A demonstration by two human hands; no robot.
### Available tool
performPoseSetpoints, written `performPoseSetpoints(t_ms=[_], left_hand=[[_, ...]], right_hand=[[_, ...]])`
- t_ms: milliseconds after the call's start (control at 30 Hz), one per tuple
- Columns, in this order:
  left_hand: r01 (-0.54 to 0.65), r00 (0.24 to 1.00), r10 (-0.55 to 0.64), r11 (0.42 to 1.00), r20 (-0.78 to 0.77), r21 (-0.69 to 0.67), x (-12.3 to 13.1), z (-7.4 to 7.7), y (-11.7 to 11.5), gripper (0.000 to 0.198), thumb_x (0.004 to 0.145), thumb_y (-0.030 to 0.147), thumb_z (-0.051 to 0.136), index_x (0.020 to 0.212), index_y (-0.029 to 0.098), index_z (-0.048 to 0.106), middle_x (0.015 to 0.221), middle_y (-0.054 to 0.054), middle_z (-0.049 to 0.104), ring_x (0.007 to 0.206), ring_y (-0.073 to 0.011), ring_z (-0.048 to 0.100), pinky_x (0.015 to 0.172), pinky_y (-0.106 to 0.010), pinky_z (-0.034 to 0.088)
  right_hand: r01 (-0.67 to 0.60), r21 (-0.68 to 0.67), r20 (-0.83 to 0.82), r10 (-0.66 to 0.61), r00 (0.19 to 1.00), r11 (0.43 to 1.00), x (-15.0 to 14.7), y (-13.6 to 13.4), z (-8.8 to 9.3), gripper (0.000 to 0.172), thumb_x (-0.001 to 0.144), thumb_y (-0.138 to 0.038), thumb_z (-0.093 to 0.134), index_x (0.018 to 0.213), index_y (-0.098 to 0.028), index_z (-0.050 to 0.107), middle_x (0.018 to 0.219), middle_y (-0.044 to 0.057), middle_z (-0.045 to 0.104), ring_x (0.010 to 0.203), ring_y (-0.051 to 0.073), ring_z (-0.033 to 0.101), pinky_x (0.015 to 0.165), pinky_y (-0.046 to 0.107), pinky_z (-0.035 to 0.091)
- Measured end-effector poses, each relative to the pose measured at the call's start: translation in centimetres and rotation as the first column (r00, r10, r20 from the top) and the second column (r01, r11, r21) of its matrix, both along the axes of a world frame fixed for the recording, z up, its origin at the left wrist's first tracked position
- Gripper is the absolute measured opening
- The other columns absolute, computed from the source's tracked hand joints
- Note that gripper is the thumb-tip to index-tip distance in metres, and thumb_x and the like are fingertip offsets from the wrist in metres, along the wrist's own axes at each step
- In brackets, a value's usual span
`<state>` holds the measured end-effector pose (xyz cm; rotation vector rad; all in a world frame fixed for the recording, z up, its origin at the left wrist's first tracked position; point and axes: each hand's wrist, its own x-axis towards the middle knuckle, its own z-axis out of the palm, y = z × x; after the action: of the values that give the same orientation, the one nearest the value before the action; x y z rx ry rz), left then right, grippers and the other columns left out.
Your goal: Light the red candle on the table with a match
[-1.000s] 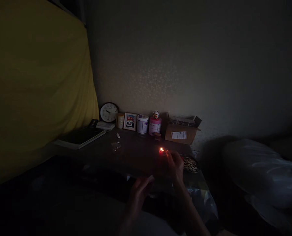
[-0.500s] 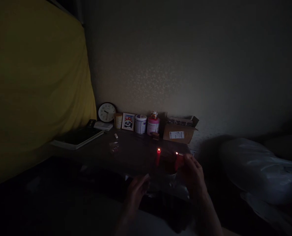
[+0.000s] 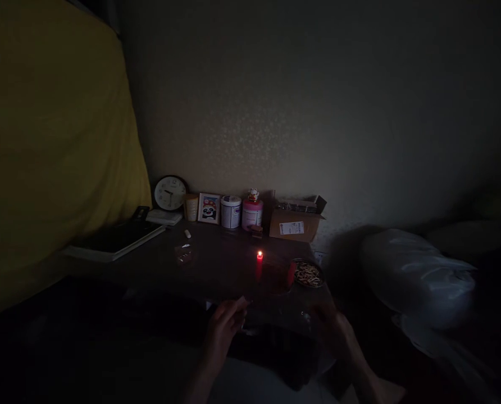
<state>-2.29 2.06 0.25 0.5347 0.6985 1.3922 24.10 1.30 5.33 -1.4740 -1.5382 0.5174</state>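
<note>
A lit red candle (image 3: 259,271) stands upright on the dark table, its small flame the main light here. To its right is a second red candle (image 3: 291,272) with no flame showing. My left hand (image 3: 225,320) is at the table's front edge, thumb and fingers pinched together; a small pale thing seems to be at the tips, too dark to name. Low at the right, in front of the second candle, my right hand (image 3: 331,318) is dim and smeared, and its fingers cannot be made out. Behind it, a round dish (image 3: 321,280) holds many pale, thin sticks.
Along the wall stand a clock (image 3: 170,192), a framed panda picture (image 3: 209,209), a white tin (image 3: 231,213), a pink-lidded tin (image 3: 253,216) and an open carton (image 3: 292,227). A large book (image 3: 119,241) lies left, near a yellow curtain (image 3: 57,140). A bulky plastic bag (image 3: 414,275) is at right.
My right hand has drawn back and down from the second candle, where a flame glowed before; that flame is gone. The dish now shows. The view has shifted slightly right.
</note>
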Motion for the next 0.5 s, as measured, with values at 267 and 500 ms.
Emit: performPoseSetpoints(t_ms=[267, 500], left_hand=[[0.010, 1.000, -0.010, 1.000, -0.003, -0.029, 0.1, 0.3, -0.1, 0.038, 0.059, 0.038, 0.076, 0.084, 0.014, 0.061, 0.090, -0.008, 0.068, 0.078, -0.0149, 0.062, 0.072, -0.026, 0.046], [0.034, 0.999, -0.034, 0.999, -0.004, -0.006, 0.1, 0.3, -0.1, 0.034, 0.064, 0.038, 0.072, 0.086, 0.014, 0.060, 0.095, -0.007, 0.067, 0.081, -0.0139, 0.061, 0.075, -0.025, 0.045]], right_hand=[[0.073, 0.010, -0.199, -0.070, 0.978, 0.997, 3.5, 2.2, -1.6, 0.033, 0.067, -0.043, 0.060, 0.078, -0.013, 0.065, 0.071, 0.005, 0.064, 0.068, 0.019, 0.059, 0.060, 0.026, 0.047], [0.226, 0.024, -0.137, -0.221, 0.966, 0.974, 4.2, 6.1, -2.6, 0.034, 0.062, -0.041, 0.056, 0.078, -0.012, 0.066, 0.074, 0.008, 0.067, 0.071, 0.022, 0.061, 0.060, 0.028, 0.047]])
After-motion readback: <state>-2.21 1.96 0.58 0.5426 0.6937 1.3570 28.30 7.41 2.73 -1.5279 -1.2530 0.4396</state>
